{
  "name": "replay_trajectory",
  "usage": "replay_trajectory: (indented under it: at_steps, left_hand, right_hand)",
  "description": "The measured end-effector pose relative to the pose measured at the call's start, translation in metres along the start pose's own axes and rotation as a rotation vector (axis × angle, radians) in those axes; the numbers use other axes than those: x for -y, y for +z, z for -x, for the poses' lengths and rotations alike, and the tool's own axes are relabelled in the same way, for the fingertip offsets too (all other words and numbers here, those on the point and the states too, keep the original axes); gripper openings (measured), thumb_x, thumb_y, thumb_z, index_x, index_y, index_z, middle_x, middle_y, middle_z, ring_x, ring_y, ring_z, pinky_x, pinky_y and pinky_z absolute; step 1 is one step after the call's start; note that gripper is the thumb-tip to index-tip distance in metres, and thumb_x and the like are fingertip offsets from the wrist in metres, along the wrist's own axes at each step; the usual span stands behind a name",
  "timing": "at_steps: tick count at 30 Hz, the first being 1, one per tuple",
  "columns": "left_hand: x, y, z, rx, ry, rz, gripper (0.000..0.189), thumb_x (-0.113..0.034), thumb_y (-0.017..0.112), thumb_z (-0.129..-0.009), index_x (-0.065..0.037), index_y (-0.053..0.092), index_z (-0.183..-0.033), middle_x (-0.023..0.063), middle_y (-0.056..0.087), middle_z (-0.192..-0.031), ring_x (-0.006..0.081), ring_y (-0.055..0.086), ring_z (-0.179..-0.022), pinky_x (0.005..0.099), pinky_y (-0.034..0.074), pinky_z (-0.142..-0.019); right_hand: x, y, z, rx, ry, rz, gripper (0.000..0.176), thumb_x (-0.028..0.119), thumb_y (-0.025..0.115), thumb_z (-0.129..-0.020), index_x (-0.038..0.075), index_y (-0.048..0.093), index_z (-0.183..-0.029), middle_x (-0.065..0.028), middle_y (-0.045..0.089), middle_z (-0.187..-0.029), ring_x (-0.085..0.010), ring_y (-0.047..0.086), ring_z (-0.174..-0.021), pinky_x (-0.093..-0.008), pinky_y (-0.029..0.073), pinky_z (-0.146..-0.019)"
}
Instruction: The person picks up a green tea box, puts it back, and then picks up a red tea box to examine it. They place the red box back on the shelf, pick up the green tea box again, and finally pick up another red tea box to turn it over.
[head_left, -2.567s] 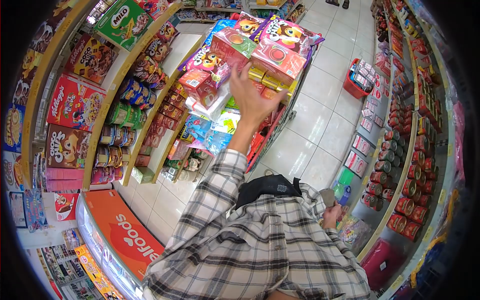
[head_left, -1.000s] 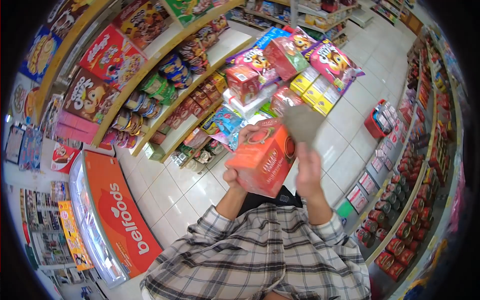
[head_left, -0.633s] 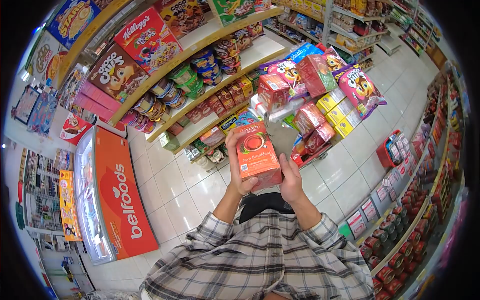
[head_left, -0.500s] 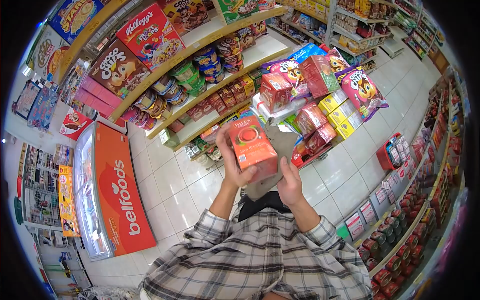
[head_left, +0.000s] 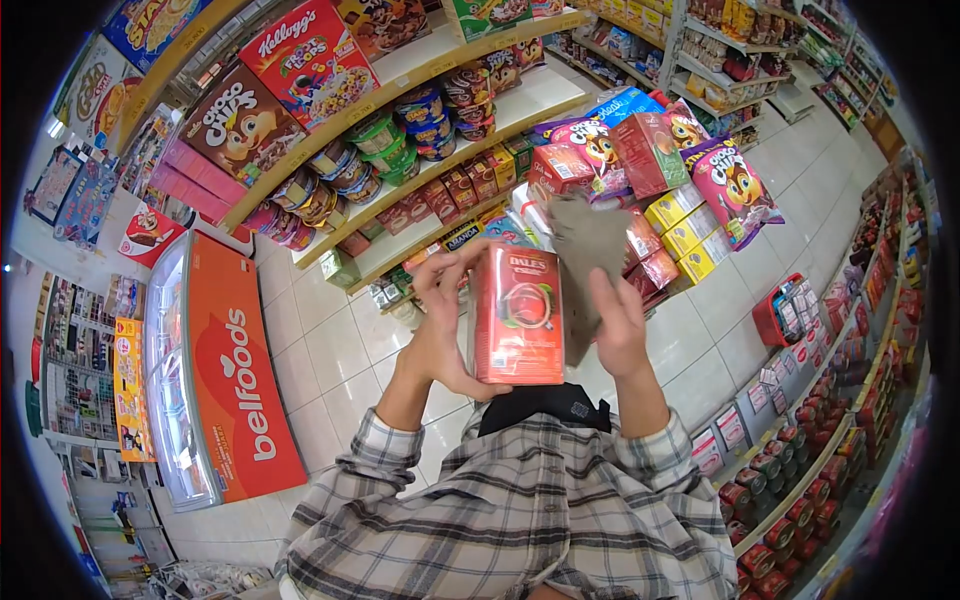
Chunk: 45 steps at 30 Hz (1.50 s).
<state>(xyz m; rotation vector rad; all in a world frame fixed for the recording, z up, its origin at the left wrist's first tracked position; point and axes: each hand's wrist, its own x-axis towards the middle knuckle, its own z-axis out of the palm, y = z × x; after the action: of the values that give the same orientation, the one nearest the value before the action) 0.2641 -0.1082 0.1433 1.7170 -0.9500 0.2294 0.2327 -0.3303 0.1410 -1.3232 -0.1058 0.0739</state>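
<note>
In my left hand [head_left: 440,335] is a red tea box [head_left: 519,315] with a cup pictured on its front, held upright with the thumb at its lower edge and the fingers bent along its left side. My right hand [head_left: 618,325] is to the right of the box, its fingers against a grey cloth [head_left: 588,245]. The cloth is slightly blurred and runs up and behind the box's right edge. Just beyond it, a red basket is heaped with bagged cereal [head_left: 733,192], yellow boxes [head_left: 688,230] and a dark red box [head_left: 650,152].
Shelves on the left carry cereal boxes [head_left: 245,125], instant noodle cups [head_left: 380,145] and small boxes. An orange freezer [head_left: 245,375] stands at the left. Along the right run shelves of cans [head_left: 800,515], with a small red basket [head_left: 783,312] on the floor.
The tea box has turned upright, its front now facing me, and sits slightly lower. The grey cloth has swung up beside it, and my right hand has moved right and up.
</note>
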Motion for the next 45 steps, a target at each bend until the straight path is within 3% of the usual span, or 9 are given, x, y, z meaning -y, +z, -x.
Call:
replay_trajectory:
  at_steps: [4,5,8,16,22,32,36,37,45]
  left_hand:
    - [0.007,0.007,-0.005,0.024,0.013,-0.073,0.126,-0.033,0.089,-0.040,-0.006,0.006,-0.131,0.0270,0.028,-0.137,0.0388,0.038,-0.124,0.0446,0.030,-0.106]
    - [0.008,0.008,-0.005,0.023,-0.043,-0.113,0.123,-0.030,0.089,-0.040,-0.007,0.008,-0.130,0.0261,0.027,-0.136,0.0383,0.038,-0.124,0.0439,0.030,-0.107]
    - [0.024,0.005,-0.003,0.003,-0.065,-0.137,0.122,-0.028,0.089,-0.042,-0.011,0.005,-0.129,0.0279,0.029,-0.134,0.0378,0.036,-0.126,0.0467,0.029,-0.106]
    - [0.039,-0.026,0.002,-0.133,-0.128,-0.276,0.115,-0.025,0.089,-0.043,-0.012,0.012,-0.127,0.0243,0.031,-0.134,0.0358,0.037,-0.125,0.0450,0.031,-0.105]
    - [0.028,-0.047,-0.005,-0.182,0.024,-0.341,0.105,-0.029,0.089,-0.040,-0.014,0.027,-0.124,0.0242,0.031,-0.137,0.0373,0.038,-0.126,0.0476,0.031,-0.105]
    - [-0.009,0.000,0.011,0.040,0.246,-0.004,0.088,-0.055,0.085,-0.047,-0.020,0.054,-0.122,0.0282,0.024,-0.145,0.0494,0.028,-0.132,0.0561,0.027,-0.105]
    - [-0.014,0.015,0.013,0.136,-0.008,-0.019,0.091,-0.047,0.085,-0.051,-0.018,0.049,-0.131,0.0280,0.007,-0.150,0.0467,0.015,-0.138,0.0540,0.021,-0.109]
    - [-0.018,0.018,0.018,0.094,-0.085,0.026,0.093,-0.044,0.084,-0.053,-0.017,0.047,-0.133,0.0278,0.004,-0.151,0.0458,0.013,-0.139,0.0534,0.019,-0.110]
    - [-0.046,0.035,0.038,-0.417,-0.687,1.165,0.084,-0.026,0.062,-0.082,-0.009,0.013,-0.149,0.0131,0.009,-0.154,0.0249,0.020,-0.140,0.0380,0.017,-0.113]
  right_hand:
    - [-0.020,0.013,-0.023,0.141,-0.363,0.575,0.046,0.021,0.043,-0.096,-0.009,0.041,-0.130,-0.0272,0.040,-0.137,-0.0349,0.036,-0.131,-0.0395,0.026,-0.109]
    - [-0.018,0.016,-0.023,0.203,-0.312,0.534,0.052,0.022,0.045,-0.094,-0.010,0.036,-0.134,-0.0309,0.028,-0.143,-0.0411,0.021,-0.137,-0.0417,0.015,-0.113]
    - [-0.027,0.024,-0.010,0.295,-0.260,0.552,0.052,0.022,0.045,-0.094,-0.010,0.036,-0.133,-0.0303,0.030,-0.143,-0.0404,0.024,-0.136,-0.0421,0.018,-0.113]
    - [-0.049,0.026,0.023,0.388,0.007,0.040,0.036,0.018,0.043,-0.097,-0.004,0.050,-0.124,-0.0191,0.052,-0.128,-0.0301,0.045,-0.125,-0.0406,0.031,-0.106]
    - [-0.038,0.022,0.019,-0.109,0.120,-0.847,0.040,0.027,0.042,-0.098,0.000,0.048,-0.127,-0.0125,0.053,-0.127,-0.0232,0.050,-0.119,-0.0379,0.038,-0.101]
    - [-0.029,0.010,-0.037,-0.177,0.058,-0.805,0.042,0.031,0.041,-0.098,0.002,0.046,-0.127,-0.0098,0.056,-0.124,-0.0213,0.056,-0.112,-0.0362,0.044,-0.095]
    - [-0.043,0.003,-0.036,0.007,0.117,-0.677,0.030,0.027,0.048,-0.095,0.001,0.062,-0.097,-0.0090,0.066,-0.090,-0.0135,0.062,-0.081,-0.0256,0.048,-0.074]
    - [-0.044,0.012,-0.037,-0.194,0.073,-0.595,0.030,0.026,0.049,-0.095,0.002,0.063,-0.083,-0.0060,0.064,-0.077,-0.0115,0.060,-0.067,-0.0235,0.046,-0.064]
    - [-0.044,0.033,-0.012,-0.271,-0.133,-0.124,0.030,0.025,0.050,-0.095,0.001,0.064,-0.084,-0.0013,0.061,-0.076,-0.0063,0.053,-0.070,-0.0216,0.040,-0.066]
